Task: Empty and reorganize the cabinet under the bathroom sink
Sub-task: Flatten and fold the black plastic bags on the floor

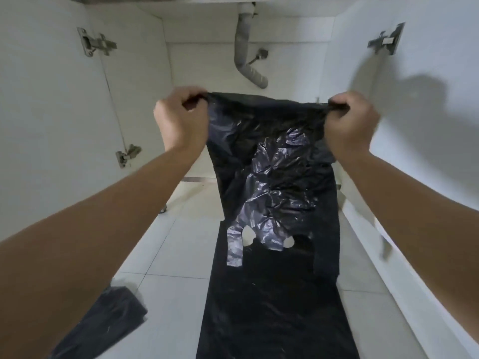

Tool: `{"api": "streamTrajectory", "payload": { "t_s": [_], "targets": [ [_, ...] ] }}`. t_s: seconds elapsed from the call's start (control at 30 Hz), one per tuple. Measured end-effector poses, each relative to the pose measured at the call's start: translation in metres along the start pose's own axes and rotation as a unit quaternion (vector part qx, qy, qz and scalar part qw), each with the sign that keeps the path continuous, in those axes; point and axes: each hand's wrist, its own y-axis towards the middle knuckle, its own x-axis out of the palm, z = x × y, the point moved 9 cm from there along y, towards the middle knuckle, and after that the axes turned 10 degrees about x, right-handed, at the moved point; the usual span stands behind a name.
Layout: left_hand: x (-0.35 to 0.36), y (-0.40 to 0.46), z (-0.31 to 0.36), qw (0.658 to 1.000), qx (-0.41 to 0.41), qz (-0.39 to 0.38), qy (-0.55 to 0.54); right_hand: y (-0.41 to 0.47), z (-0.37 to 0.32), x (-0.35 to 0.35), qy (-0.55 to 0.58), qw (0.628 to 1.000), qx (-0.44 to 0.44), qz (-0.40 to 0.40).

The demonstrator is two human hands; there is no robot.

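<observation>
**Black bag held taut before the open cabinet**

The left hand [178,120] and right hand [352,123] each pinch an upper corner of a black plastic bag [269,161], fingers curled closed on the film, so its top edge runs stretched between them. The bag hangs in front of the cabinet [202,63], whose white interior lies open behind it, with free floor on either side of the hanging film. Both doors stand swung wide, the left door [46,104] and right door [427,104] flanking the arms. The bag is thin, crinkled and glossy, with two handle loops at its lower end. Below it a second black bag [272,307] lies flat on the pale tiled floor [166,255], and a third, folded bag [103,325] sits at the lower left. One grey corrugated drain hose [242,50] curves down the back wall. Three metal hinges show: two on the left door, one on the right.
</observation>
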Motion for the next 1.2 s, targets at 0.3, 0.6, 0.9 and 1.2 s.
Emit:
{"api": "streamTrajectory", "payload": {
  "t_s": [0.3, 0.6, 0.9, 1.2],
  "targets": [
    [-0.007, -0.164, -0.033, 0.97, -0.123, -0.195, -0.073, -0.109, 0.131, -0.042, 0.139, 0.894, 0.396, -0.155],
    [-0.037, -0.327, -0.124, 0.838, -0.48, -0.26, 0.001, -0.267, 0.233, -0.069, 0.111, 0.687, 0.703, -0.148],
    [-0.075, -0.456, -0.156, 0.671, -0.512, -0.513, 0.153, -0.407, 0.272, -0.122, -0.179, 0.534, 0.735, -0.377],
    [-0.059, -0.443, -0.14, 0.694, -0.587, -0.411, 0.072, -0.384, 0.272, -0.095, -0.065, 0.586, 0.738, -0.329]
  ]
}}
